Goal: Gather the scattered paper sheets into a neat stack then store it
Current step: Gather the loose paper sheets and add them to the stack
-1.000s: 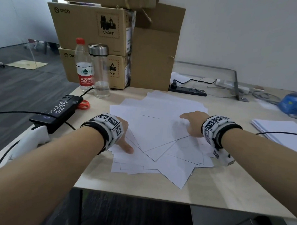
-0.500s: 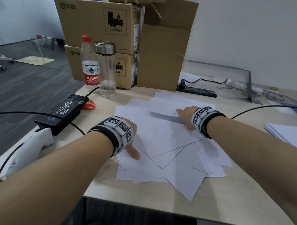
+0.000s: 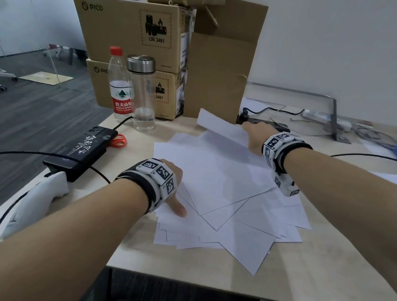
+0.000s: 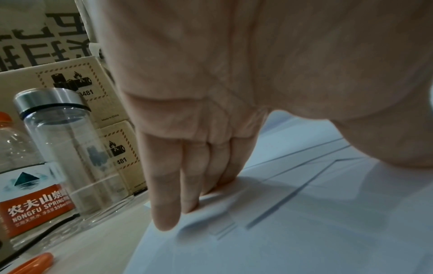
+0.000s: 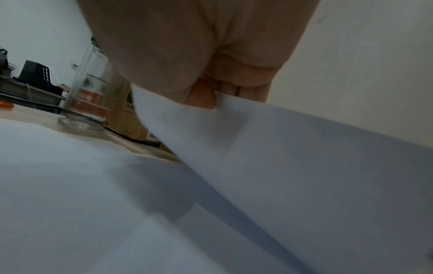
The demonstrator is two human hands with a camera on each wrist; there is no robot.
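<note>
While left hand (image 3: pixel 168 183) presses pile (image 3: pixel 225 197), right hand (image 3: pixel 253 139) pinches sheet (image 3: pixel 216 126).

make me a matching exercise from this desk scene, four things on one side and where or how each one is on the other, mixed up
Things:
1. right hand
2. left hand
3. scissors
4. glass bottle

States:
A. orange handles beside the black box
B. fingers pressing flat on the spread sheets
C. upright, metal cap, next to the water bottle
D. pinching a lifted sheet

Pairs: 1-D, 2-B, 3-A, 4-C
</note>
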